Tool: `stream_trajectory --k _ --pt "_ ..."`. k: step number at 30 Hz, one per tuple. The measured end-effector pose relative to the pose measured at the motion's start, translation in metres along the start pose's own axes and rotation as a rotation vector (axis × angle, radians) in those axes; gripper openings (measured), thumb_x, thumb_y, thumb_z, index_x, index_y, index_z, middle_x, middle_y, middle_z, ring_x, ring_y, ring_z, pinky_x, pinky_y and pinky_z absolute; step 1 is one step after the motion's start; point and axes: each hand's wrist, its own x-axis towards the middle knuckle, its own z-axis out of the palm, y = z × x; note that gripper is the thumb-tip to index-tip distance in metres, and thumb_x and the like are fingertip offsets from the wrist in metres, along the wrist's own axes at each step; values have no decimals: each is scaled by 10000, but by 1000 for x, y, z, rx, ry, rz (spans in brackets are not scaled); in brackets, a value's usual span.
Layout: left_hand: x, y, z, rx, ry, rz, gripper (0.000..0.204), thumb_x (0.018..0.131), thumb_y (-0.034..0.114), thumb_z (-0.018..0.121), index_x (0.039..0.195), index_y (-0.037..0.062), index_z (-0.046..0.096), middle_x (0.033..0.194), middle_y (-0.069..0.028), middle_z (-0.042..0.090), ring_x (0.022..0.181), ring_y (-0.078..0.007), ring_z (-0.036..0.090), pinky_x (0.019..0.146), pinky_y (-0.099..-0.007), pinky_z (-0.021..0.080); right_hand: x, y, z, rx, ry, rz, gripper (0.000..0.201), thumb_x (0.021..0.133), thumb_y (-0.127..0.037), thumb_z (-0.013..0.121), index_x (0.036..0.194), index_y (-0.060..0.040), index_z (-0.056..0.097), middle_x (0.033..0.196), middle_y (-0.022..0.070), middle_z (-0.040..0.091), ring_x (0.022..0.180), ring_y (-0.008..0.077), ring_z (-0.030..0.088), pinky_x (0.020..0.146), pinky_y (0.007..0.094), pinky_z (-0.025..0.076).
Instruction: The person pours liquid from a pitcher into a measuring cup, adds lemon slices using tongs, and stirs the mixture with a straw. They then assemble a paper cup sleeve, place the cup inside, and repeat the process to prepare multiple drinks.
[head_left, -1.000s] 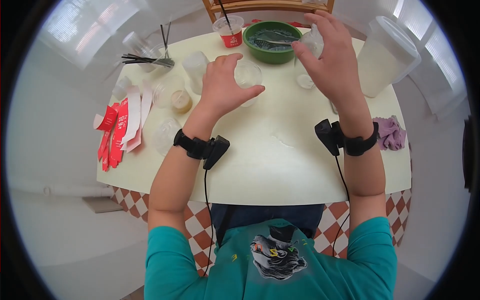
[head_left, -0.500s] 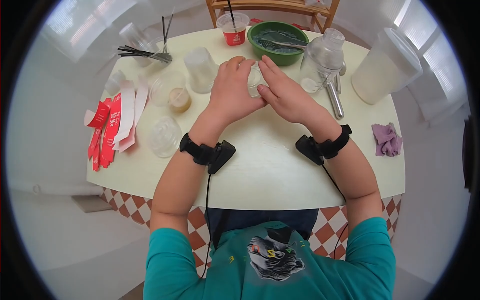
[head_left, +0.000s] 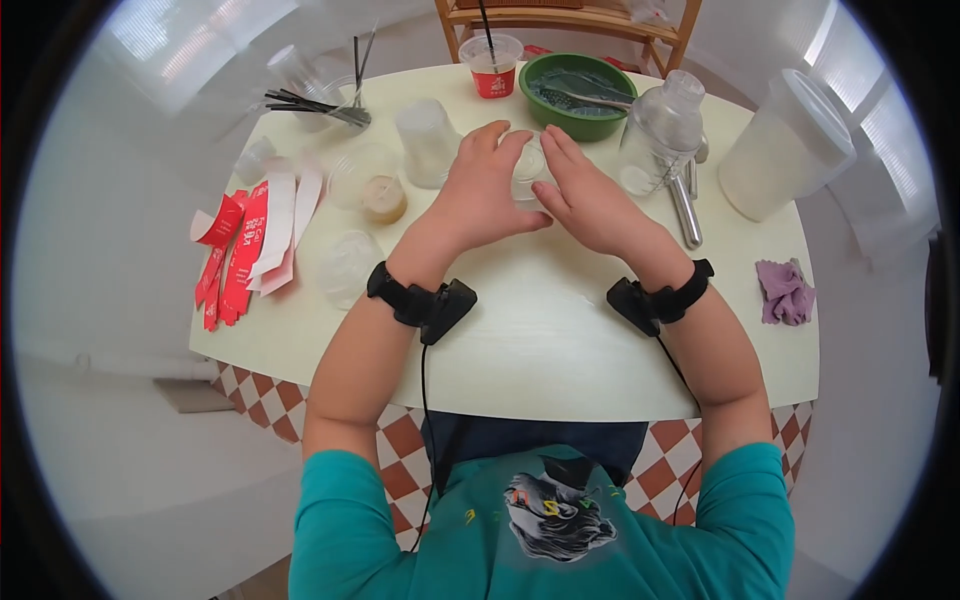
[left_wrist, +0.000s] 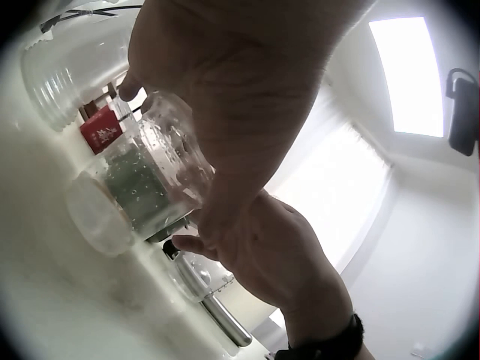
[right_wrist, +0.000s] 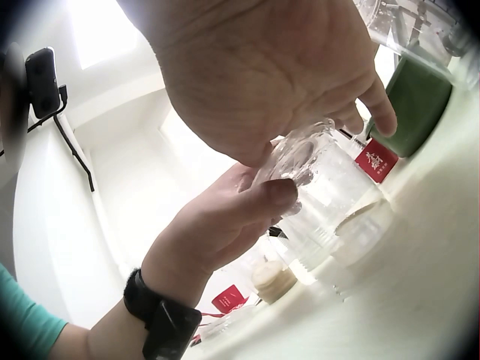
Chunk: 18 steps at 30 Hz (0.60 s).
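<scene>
Between my two hands stands a clear plastic cup [right_wrist: 319, 206], with a domed clear lid [right_wrist: 296, 154] on its top and something whitish at its bottom. My left hand [head_left: 482, 200] curves its fingers round the cup's left side, and its thumb lies at the lid's rim in the right wrist view. From the other side my right hand [head_left: 592, 203] touches the lid with fairly straight fingers. An upturned frosted cup [head_left: 425, 143] is left of them, near a small tub of tan contents [head_left: 383, 199]. Right of the cup stands a clear shaker bottle [head_left: 660, 135].
At the back are a green bowl [head_left: 573, 122] with a strainer spoon and a red-labelled cup [head_left: 493, 80]. Black straws [head_left: 315, 107], red and white paper sleeves [head_left: 245, 250] and a clear lid [head_left: 350, 268] lie left. A pitcher [head_left: 775, 160] and purple cloth [head_left: 785, 292] are right.
My right hand has let go of the shaker bottle and come left to the cup. My left hand has stayed round the cup. In the last half second both hands have barely moved.
</scene>
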Motion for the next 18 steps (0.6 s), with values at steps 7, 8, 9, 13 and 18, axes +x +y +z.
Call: stream_trajectory --k 7,8,9,13,18 --pt "30 -55 -109 138 221 -29 597 749 299 753 1242 29 550 1222 -139 585 1158 -274 536 983 -368 419 -2 -4 0 -68 5 25 633 976 -319 459 1414 89 254 1482 269 258 1331 375 360 1057 400 384" --pt "38 -75 -125 201 331 -81 540 770 297 731 1210 21 581 1160 -128 630 1099 -268 577 947 -365 447 -2 -3 0 -63 8 23 633 976 -319 459 1414 89 254 1482 269 258 1331 375 360 1057 400 384" --pt "44 -99 -143 307 383 -156 529 767 316 726 1187 20 600 1130 -130 646 1051 -262 601 912 -360 466 -1 -4 1 -65 6 27 631 976 -318 460 1413 89 256 1481 269 260 1333 373 358 1056 401 385" --pt "51 -153 -173 524 464 -496 458 741 380 716 1034 32 671 1049 -127 684 947 -264 658 824 -365 510 0 -4 1 -56 0 46 632 975 -319 459 1414 87 256 1482 267 260 1336 370 355 1055 403 388" --pt "51 -188 -162 517 381 -707 329 711 362 720 867 73 717 844 -128 706 826 -292 675 755 -383 530 0 -5 0 -59 -4 40 634 976 -323 452 1417 85 251 1483 268 257 1327 374 365 1050 404 391"
